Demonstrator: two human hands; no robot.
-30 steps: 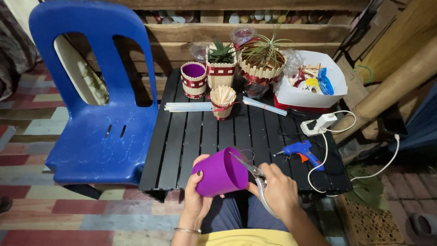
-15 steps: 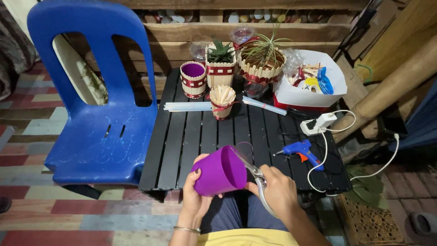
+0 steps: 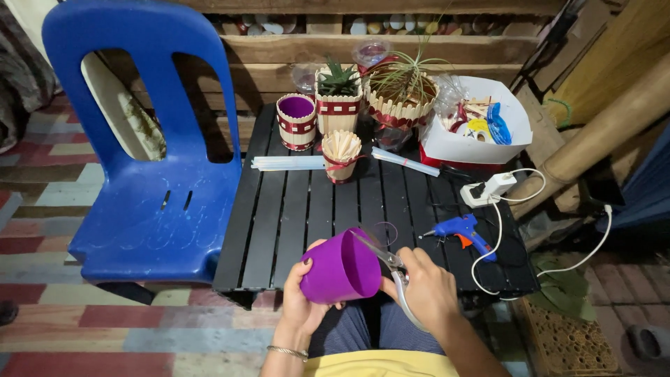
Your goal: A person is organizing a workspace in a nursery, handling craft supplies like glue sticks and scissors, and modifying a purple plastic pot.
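A black slatted tabletop [image 3: 307, 209] stands on a floor of coloured tiles [image 3: 49, 202], with a blue plastic chair [image 3: 150, 174] to the left of the hands and wooden planks [image 3: 377, 49] behind.

The left hand [image 3: 301, 301] has its fingers wrapped round a purple plastic cup [image 3: 340, 267], tipped on its side over the near edge of the tabletop, mouth towards the right. The right hand [image 3: 423, 287] has its fingers closed through the handles of scissors [image 3: 388, 264], whose blades meet the cup's rim.

Beyond the fingers stand stick-clad pots [image 3: 338, 112], glue sticks [image 3: 289, 163] and a white box of craft bits [image 3: 474, 129]. To the right of the fingers lie a blue glue gun [image 3: 464, 232] and a white plug adapter [image 3: 488, 190].

The scissor handles are mostly covered by the right hand, and how far the blades are parted is hard to make out. The arms are cut off by the bottom edge.
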